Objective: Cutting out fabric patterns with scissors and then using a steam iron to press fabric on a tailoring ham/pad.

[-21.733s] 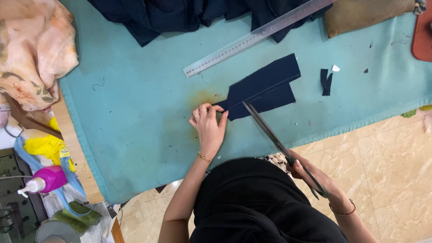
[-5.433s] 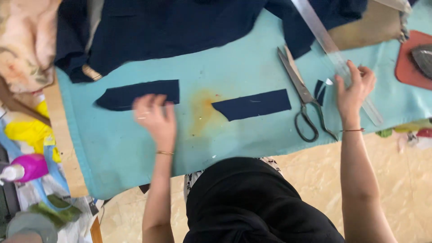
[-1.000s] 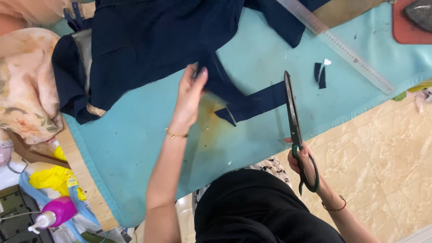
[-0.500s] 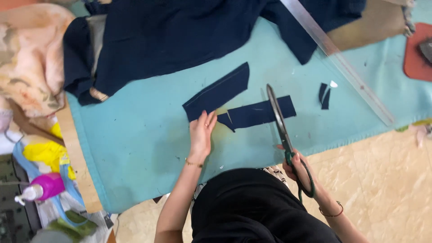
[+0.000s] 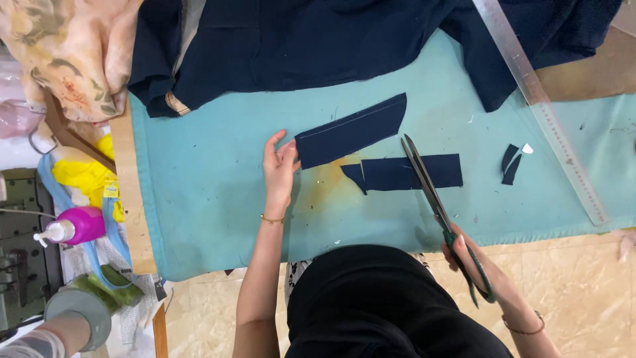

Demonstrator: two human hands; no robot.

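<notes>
My left hand [image 5: 279, 164] rests on the teal cloth cover [image 5: 218, 199], its fingers touching the left end of a slanted navy fabric strip [image 5: 351, 130]. A second navy strip [image 5: 407, 172] lies flat just below and to the right of it. My right hand [image 5: 472, 257] grips the handles of long dark scissors [image 5: 430, 192], whose blades lie almost together and point up across the second strip. Two tiny navy scraps [image 5: 511, 163] and a white chalk bit lie further right.
A large navy garment [image 5: 318, 40] spreads over the back of the table. A long clear ruler [image 5: 540, 106] lies diagonally at the right. Floral fabric [image 5: 63, 46] is heaped at the left. Off the left edge are a pink pump bottle [image 5: 76, 227] and yellow material [image 5: 83, 174].
The upper strip has moved right and lies flatter. My left hand shifted up to its left end. The scissors moved right, now crossing the lower strip.
</notes>
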